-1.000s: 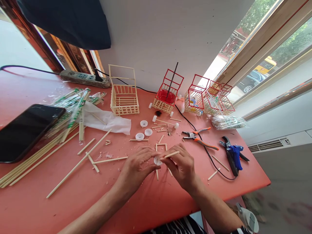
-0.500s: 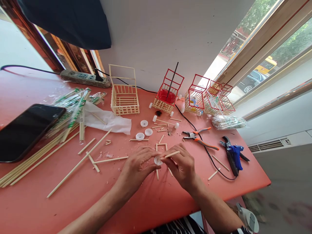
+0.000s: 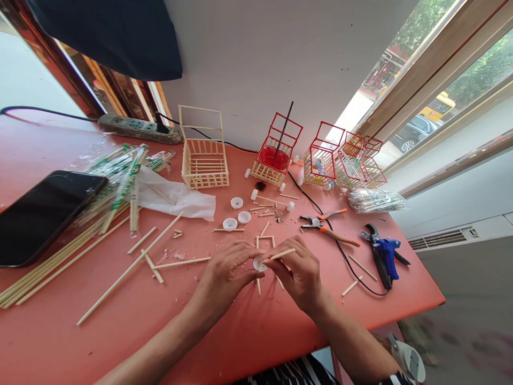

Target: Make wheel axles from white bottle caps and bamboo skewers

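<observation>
Between thumb and fingers, my left hand (image 3: 232, 266) grips a white bottle cap (image 3: 258, 263), its hollow side facing up. My right hand (image 3: 298, 270) pinches a short wooden stick (image 3: 282, 254), whose left end meets the cap; whether it is joined there I cannot tell. Under both hands lies a small frame of sticks (image 3: 265, 237) on the red table, partly hidden by my fingers. Just beyond are three loose white caps (image 3: 230, 224) and a stick axle with a white cap at each end (image 3: 272, 200).
Pliers (image 3: 326, 227) and a blue glue gun (image 3: 387, 259) with a cord lie right. Behind stand a plain stick cart (image 3: 206, 166) and several red-trimmed ones (image 3: 276, 152). Left are long sticks (image 3: 52, 262), wrapped chopsticks (image 3: 128, 176), a phone (image 3: 48, 214) and a power strip (image 3: 138, 128).
</observation>
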A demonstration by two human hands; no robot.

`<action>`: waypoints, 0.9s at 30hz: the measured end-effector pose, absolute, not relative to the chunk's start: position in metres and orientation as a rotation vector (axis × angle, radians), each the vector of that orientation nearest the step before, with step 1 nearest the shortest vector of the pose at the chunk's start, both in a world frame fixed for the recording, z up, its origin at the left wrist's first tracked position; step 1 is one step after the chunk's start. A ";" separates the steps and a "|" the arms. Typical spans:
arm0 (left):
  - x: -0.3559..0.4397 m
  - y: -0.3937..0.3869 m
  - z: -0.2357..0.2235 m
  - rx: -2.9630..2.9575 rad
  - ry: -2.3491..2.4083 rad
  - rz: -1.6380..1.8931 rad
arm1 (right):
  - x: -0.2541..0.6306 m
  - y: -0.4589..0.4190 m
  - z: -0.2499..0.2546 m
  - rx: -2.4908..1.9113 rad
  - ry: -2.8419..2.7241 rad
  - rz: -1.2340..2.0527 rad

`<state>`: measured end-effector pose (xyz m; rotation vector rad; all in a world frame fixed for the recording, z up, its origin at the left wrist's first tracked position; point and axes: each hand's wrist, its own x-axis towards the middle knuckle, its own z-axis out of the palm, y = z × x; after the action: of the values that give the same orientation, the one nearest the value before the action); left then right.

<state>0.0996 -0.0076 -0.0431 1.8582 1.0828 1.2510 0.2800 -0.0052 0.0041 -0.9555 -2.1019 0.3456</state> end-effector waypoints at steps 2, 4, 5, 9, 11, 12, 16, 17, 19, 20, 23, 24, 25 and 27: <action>0.100 -0.007 -0.043 1.862 1.081 1.258 | 0.280 -0.005 0.004 -0.960 -2.105 0.341; 0.100 -0.007 -0.043 1.865 1.077 1.267 | 0.280 -0.006 0.004 -0.960 -2.105 0.340; 0.100 -0.007 -0.043 1.868 1.076 1.271 | 0.280 -0.006 0.004 -0.960 -2.104 0.341; 0.100 -0.008 -0.044 1.870 1.078 1.259 | 0.280 -0.006 0.004 -0.951 -2.098 0.340; 0.100 -0.008 -0.044 1.861 1.087 1.247 | 0.280 -0.006 0.004 -0.952 -2.099 0.337; 0.100 -0.008 -0.043 1.857 1.091 1.240 | 0.280 -0.006 0.004 -0.958 -2.103 0.336; 0.100 -0.008 -0.042 1.856 1.102 1.221 | 0.280 -0.006 0.004 -0.975 -2.111 0.330; 0.100 -0.008 -0.042 1.857 1.101 1.222 | 0.280 -0.006 0.004 -0.975 -2.110 0.331; 0.100 -0.008 -0.042 1.851 1.101 1.231 | 0.280 -0.005 0.005 -0.972 -2.105 0.334; 0.100 -0.008 -0.042 1.849 1.100 1.232 | 0.281 -0.005 0.005 -0.972 -2.104 0.335; 0.100 -0.008 -0.043 1.852 1.103 1.227 | 0.281 -0.005 0.006 -0.963 -2.099 0.330; 0.100 -0.008 -0.044 1.855 1.112 1.222 | 0.282 -0.005 0.006 -0.957 -2.096 0.326; 0.100 -0.008 -0.045 1.860 1.122 1.216 | 0.282 -0.005 0.007 -0.951 -2.092 0.322; 0.100 -0.008 -0.047 1.874 1.145 1.203 | 0.282 -0.005 0.008 -0.945 -2.083 0.315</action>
<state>0.0997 -0.0078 -0.0471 1.8741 1.1445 1.2027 0.2819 -0.0051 0.0079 -0.9447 -2.0825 0.3150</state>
